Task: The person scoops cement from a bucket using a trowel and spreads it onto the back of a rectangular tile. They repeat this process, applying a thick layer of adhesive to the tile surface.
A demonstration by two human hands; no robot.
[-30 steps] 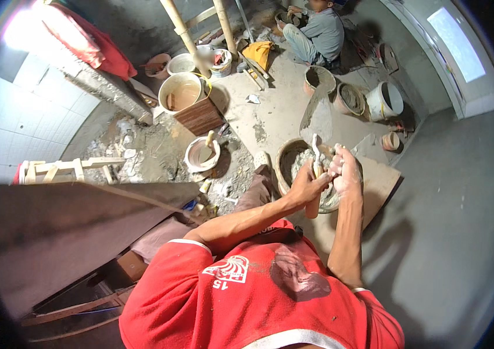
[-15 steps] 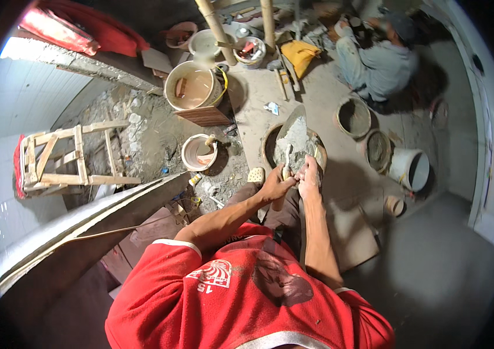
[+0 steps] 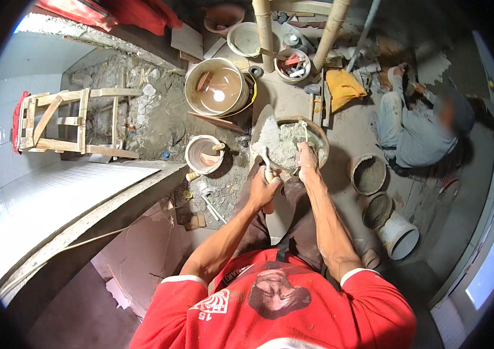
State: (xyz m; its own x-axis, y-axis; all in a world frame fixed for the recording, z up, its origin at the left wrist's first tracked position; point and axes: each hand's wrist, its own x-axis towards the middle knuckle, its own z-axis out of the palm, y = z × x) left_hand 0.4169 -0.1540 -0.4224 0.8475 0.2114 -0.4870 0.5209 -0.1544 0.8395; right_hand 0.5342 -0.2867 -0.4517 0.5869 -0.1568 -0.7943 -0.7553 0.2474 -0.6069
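My left hand point(image 3: 264, 187) is closed around the wooden handle of a pointed trowel point(image 3: 265, 135). Grey mortar lies on its blade, which stands at the left side of a round bucket point(image 3: 324, 135). Wet grey mortar point(image 3: 293, 145) fills much of that bucket, which sits in front of my legs. Over its near rim, my right hand point(image 3: 307, 158) is closed. A thin pale piece sticks up from its fingers over the mortar, but I cannot tell what it belongs to.
Left of the mortar stand a bucket of brownish water point(image 3: 241, 107) and a smaller pail point(image 3: 189, 152). Several buckets point(image 3: 351, 168) are on the right. A co-worker point(image 3: 427, 128) crouches at the far right. Bamboo poles point(image 3: 331, 35) rise at the back; a concrete ledge point(image 3: 165, 180) runs at left.
My hands have drawn apart: the left has shifted left with the trowel, and the right is now over the bucket's near side. The whole view has turned, showing more of the mortar.
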